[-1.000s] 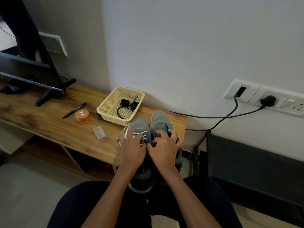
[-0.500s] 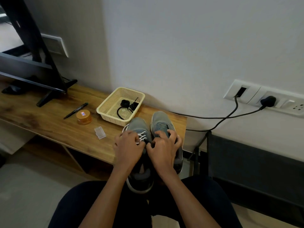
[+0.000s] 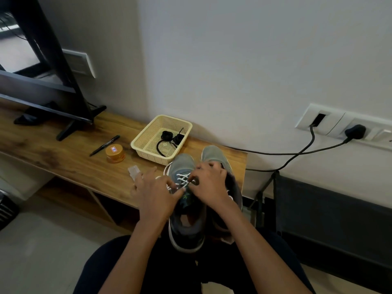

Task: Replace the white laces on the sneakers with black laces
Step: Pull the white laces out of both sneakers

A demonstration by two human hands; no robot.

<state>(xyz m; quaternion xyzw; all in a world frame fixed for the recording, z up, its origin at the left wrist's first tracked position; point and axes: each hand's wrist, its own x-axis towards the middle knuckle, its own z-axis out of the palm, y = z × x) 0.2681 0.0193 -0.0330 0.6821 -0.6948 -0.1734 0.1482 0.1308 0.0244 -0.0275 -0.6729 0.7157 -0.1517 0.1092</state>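
Lying in basket point(image 3: 151, 154): black laces point(image 3: 169, 136).

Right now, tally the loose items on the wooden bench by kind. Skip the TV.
Grey sneakers: 2
Cream mesh basket: 1
Black lace bundles, in the basket: 2
Black pen: 1
Orange jar: 1
Small clear plastic piece: 1
Total: 8
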